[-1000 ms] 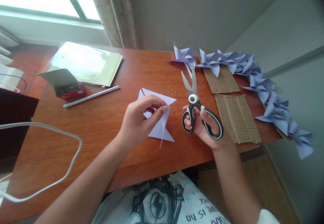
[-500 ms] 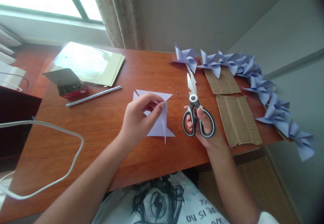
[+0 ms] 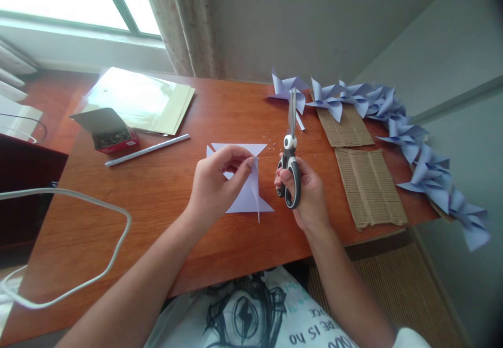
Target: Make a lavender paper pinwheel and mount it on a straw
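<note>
My left hand [image 3: 221,178] pinches a corner of a pale lilac paper sheet [image 3: 244,201] between thumb and fingertips. The sheet has cuts at its corners and lies on the wooden desk [image 3: 157,201], with one edge lifted and bent. Part of it is hidden under my hand. My right hand [image 3: 307,191] grips scissors [image 3: 290,149] by their black and white handles, to the right of the paper. The blades point away from me, look closed and touch nothing. Tiny paper bits lie near the scissors.
Paper pinwheels [image 3: 398,128] line the desk's right edge, beside two cardboard pieces [image 3: 371,188]. At the left are a red open box [image 3: 113,141] of small dark items, a silvery rolled stick [image 3: 147,150], a stack of paper [image 3: 133,99] and a white cable [image 3: 121,232].
The scissors have moved slightly left in my right hand and turned more edge-on, with their blades upright. My left hand stays on the paper, almost unmoved.
</note>
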{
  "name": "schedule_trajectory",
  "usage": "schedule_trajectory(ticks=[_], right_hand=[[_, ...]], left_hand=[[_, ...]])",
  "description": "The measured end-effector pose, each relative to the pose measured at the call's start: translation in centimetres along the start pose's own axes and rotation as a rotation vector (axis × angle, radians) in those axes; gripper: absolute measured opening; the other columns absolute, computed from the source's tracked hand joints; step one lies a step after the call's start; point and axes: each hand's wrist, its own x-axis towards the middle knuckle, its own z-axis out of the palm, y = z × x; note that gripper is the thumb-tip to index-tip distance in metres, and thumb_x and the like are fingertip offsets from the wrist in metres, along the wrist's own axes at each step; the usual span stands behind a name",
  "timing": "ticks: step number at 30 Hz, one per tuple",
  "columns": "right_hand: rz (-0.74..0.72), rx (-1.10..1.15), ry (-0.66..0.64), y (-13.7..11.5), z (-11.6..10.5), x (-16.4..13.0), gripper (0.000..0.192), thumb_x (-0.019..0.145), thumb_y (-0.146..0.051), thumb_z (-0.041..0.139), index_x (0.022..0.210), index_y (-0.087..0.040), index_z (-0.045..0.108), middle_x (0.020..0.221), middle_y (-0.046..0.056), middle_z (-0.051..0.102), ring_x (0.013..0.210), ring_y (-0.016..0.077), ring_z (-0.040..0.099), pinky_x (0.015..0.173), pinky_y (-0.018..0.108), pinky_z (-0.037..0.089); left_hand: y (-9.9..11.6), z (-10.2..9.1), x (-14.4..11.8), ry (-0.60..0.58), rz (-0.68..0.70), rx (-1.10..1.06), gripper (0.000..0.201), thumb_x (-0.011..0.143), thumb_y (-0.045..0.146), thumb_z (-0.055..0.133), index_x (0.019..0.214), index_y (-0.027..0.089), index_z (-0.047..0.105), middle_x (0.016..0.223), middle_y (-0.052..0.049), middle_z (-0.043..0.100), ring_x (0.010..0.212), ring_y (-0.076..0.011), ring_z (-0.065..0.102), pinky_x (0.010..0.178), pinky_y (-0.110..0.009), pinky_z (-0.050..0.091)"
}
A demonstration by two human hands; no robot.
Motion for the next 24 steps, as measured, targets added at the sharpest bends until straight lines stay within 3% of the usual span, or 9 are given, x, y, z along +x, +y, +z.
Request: schedule_trajectory(ticks=[6,10,12,16,19,24], right_hand=[[-0.019,-0.108,-0.016,0.1,-0.2,0.1,0.048,0.075,-0.046,0.083,0.113,-0.025,0.064,0.089,-0.001,0.064,0.075,0.014,0.064,0.068,0.028,0.057],[-0.13,-0.373,0.042,0.6,-3.0,0.4,0.047,0.086,-0.04,0.074,0.127,-0.022,0.063,0.108,0.008,0.071,0.095,0.0211,0.07,0.086,0.038,0.059],[-0.241,-0.607,0.083,0.6,-5.2,0.2,0.046,0.089,-0.037,0.07,0.131,-0.022,0.063,0.121,0.012,0.07,0.101,0.0246,0.07,0.091,0.043,0.058],[-0.442,-1.085,0.13,0.4,-9.0,-0.4,0.034,0.091,-0.034,0.067,0.123,-0.024,0.07,0.112,0.012,0.075,0.097,0.0299,0.072,0.089,0.048,0.056],[-0.521,-1.219,0.142,0.6,-10.2,-0.7,0.033,0.092,-0.033,0.065,0.123,-0.024,0.07,0.109,0.012,0.076,0.096,0.0311,0.073,0.087,0.047,0.056],[-0.536,-1.311,0.147,1.5,-10.0,-0.6,0.031,0.09,-0.026,0.067,0.121,-0.02,0.071,0.112,0.012,0.077,0.103,0.0301,0.072,0.093,0.042,0.056]], left_hand=[[0.0,-0.2,0.0,0.017,0.021,0.051,0.012,0.088,0.028,0.073,0.087,0.017,0.07,0.085,-0.005,0.075,0.071,-0.014,0.068,0.068,-0.025,0.056],[0.0,-0.2,0.1,0.021,0.018,0.063,0.011,0.088,0.028,0.072,0.087,0.017,0.07,0.084,-0.005,0.075,0.071,-0.0144,0.068,0.067,-0.026,0.056],[0.0,-0.2,0.1,0.018,0.017,0.063,0.011,0.089,0.028,0.072,0.086,0.018,0.069,0.084,-0.005,0.075,0.072,-0.0148,0.068,0.068,-0.026,0.056],[-0.2,-0.2,0.0,0.014,0.02,0.062,0.01,0.088,0.027,0.072,0.087,0.018,0.069,0.083,-0.005,0.074,0.072,-0.0145,0.068,0.068,-0.026,0.055],[-0.2,-0.2,-0.1,0.011,0.014,0.057,0.009,0.088,0.026,0.072,0.087,0.017,0.069,0.081,-0.004,0.073,0.071,-0.0139,0.067,0.067,-0.025,0.054],[-0.4,-0.1,0.0,0.012,0.015,0.064,0.009,0.088,0.026,0.071,0.086,0.017,0.069,0.08,-0.003,0.072,0.07,-0.0138,0.066,0.066,-0.026,0.054]])
